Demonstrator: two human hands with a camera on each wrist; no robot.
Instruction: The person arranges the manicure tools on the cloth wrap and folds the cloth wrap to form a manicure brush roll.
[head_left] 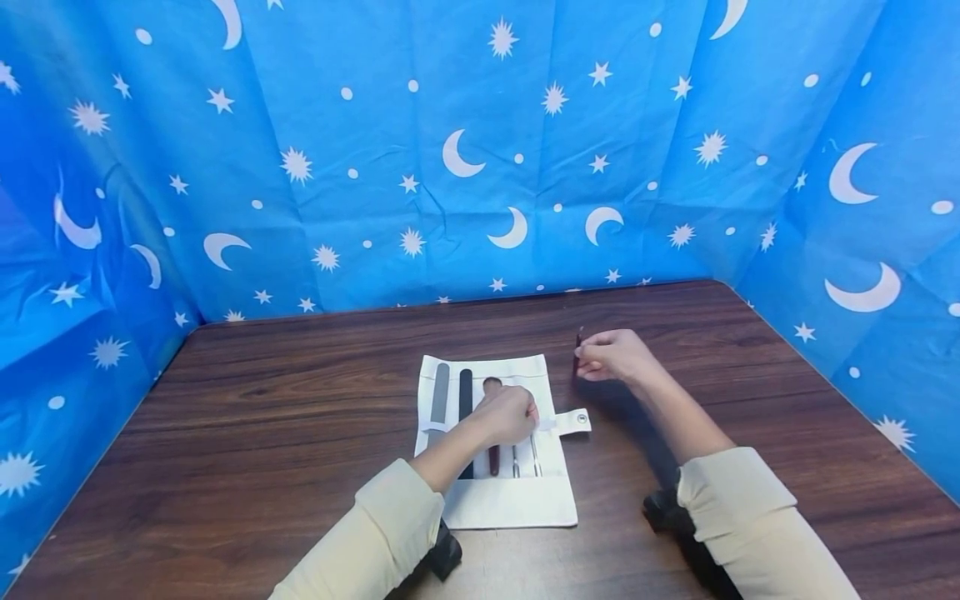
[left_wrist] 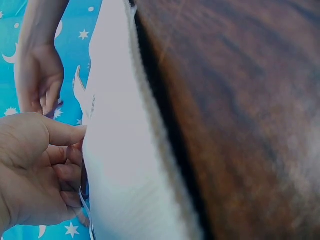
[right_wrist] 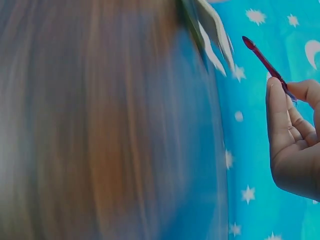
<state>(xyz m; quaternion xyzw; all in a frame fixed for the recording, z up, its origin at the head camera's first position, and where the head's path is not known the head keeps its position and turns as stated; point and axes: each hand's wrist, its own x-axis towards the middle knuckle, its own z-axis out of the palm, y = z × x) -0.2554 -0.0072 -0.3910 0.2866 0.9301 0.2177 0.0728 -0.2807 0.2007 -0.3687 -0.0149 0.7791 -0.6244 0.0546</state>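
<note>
A white fabric tool roll (head_left: 517, 507) lies unfolded on the table. Tucked in it are a grey nail file (head_left: 440, 392), a black nail file (head_left: 466, 392), a brush (head_left: 492, 385) with a dark red handle, and two thin metal tools (head_left: 536, 457). My left hand (head_left: 510, 414) is over the middle of the roll, its fingers at the white elastic band (head_left: 546, 425), which they seem to pinch; the fingertips are partly hidden. Right of the roll, my right hand (head_left: 617, 354) pinches a slim dark red tool (right_wrist: 262, 59) with a spear-shaped end, held above the table.
A snap tab (head_left: 574, 422) sticks out from the roll's right side. The brown wooden table (head_left: 262, 433) stretches around it. Blue cloth (head_left: 450, 100) with moons and stars hangs behind and at both sides. Dark wrist devices (head_left: 446, 554) sit under both forearms.
</note>
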